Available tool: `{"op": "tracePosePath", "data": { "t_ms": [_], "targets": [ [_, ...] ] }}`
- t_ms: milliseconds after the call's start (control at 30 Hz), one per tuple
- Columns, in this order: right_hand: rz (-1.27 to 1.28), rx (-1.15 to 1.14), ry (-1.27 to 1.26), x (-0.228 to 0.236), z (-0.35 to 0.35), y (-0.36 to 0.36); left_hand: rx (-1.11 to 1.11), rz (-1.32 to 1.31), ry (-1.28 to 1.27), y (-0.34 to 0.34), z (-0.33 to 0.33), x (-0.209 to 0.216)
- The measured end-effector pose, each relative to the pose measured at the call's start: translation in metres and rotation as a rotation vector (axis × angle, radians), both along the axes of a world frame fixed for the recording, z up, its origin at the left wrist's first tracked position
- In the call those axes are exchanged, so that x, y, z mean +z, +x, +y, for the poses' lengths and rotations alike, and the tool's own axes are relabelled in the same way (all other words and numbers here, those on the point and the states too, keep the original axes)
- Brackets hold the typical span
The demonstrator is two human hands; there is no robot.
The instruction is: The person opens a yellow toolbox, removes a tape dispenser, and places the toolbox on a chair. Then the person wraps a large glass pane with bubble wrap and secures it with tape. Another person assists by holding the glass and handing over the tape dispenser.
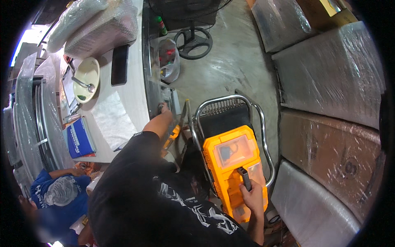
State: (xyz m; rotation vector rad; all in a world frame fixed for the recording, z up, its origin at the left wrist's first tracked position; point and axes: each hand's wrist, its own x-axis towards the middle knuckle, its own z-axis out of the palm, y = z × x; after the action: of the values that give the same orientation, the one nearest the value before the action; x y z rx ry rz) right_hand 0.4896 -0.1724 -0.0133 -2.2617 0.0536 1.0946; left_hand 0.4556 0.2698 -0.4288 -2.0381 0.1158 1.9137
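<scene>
A yellow-orange tool case (212, 150) with clear lid windows rests on a black-seated chair (228, 121) with a chrome frame. My right hand (253, 196) is closed around the lower end of the case's dark handle (244, 177). Small dark items show blurrily through the upper window. My left arm stretches forward along the desk's side, and my left hand (165, 110) is at clear plastic beside a dark panel; its fingers are mostly hidden. Just below that hand, partly covered by my arm, is another yellow-orange object (172, 136).
On the white desk (133, 70) lie a bowl (91, 70) with a spoon, a black phone-like slab (119, 65), a white cloth (113, 119) and a blue box (79, 139). Wrapped cartons (329, 152) line the right. A fan base (193, 43) stands ahead; a person in blue (61, 193) sits left.
</scene>
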Motion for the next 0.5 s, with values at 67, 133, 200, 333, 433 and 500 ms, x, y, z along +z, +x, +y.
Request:
{"op": "tracePosePath", "data": {
  "t_ms": [67, 133, 200, 333, 433, 500],
  "targets": [
    [0.003, 0.020, 0.005, -0.005, 0.003, 0.000, -0.034, 0.013, 0.009, -0.003, 0.002, 0.001],
    [-0.039, 0.099, -0.041, -0.012, 0.008, 0.003, -0.070, 0.014, -0.001, -0.004, 0.000, 0.007],
    [-0.049, 0.136, -0.055, -0.020, 0.012, 0.006, -0.126, -0.082, -0.051, -0.006, 0.001, 0.011],
    [-0.085, 0.195, -0.064, -0.039, 0.018, 0.017, -0.369, -0.278, -0.137, -0.012, 0.017, 0.011],
    [-0.164, 0.236, -0.006, -0.056, 0.020, 0.025, -0.547, -0.400, -0.208, -0.008, 0.021, 0.021],
    [-0.201, 0.250, 0.037, -0.066, 0.021, 0.028, -0.386, -0.587, -0.309, -0.001, 0.011, 0.047]
  ]
}}
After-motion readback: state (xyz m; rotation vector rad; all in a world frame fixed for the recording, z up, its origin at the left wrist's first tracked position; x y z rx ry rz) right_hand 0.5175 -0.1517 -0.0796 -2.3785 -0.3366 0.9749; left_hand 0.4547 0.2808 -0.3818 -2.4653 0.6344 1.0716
